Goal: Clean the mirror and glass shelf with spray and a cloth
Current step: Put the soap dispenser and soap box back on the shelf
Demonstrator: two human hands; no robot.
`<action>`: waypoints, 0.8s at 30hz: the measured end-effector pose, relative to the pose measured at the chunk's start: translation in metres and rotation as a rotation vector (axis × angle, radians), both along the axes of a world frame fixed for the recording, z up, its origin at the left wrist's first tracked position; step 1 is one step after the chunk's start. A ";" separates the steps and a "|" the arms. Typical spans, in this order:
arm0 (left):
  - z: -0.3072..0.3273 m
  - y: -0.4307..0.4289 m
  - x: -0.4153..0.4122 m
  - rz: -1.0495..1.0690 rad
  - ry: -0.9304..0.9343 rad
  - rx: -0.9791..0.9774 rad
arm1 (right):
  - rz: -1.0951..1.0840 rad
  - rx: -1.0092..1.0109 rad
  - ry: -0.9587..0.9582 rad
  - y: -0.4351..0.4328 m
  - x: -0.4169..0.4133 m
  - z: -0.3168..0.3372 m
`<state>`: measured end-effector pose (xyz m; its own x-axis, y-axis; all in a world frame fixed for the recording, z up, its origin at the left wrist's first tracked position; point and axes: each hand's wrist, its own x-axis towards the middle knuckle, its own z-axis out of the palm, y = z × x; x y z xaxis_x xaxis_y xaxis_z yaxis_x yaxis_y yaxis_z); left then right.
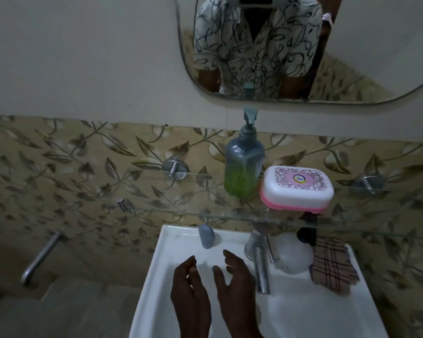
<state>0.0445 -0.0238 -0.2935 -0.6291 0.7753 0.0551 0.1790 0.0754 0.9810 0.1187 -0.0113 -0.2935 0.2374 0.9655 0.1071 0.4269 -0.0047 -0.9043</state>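
Left hand [191, 289] and right hand [235, 281] side by side — fingers relaxed, holding nothing, checked cloth [332, 267] right of them, glass shelf [156, 213] above.

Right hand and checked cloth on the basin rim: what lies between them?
In the head view, the chrome tap and a white spray bottle stand between.
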 end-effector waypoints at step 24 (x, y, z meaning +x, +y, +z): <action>0.061 -0.020 0.026 -0.318 0.180 0.320 | -0.129 0.105 0.193 -0.040 0.047 0.062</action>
<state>0.0705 -0.0442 -0.2326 -0.3223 0.8540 0.4083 0.3137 -0.3106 0.8973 0.1660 -0.0509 -0.2311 0.3834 0.9120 0.1458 0.2483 0.0503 -0.9674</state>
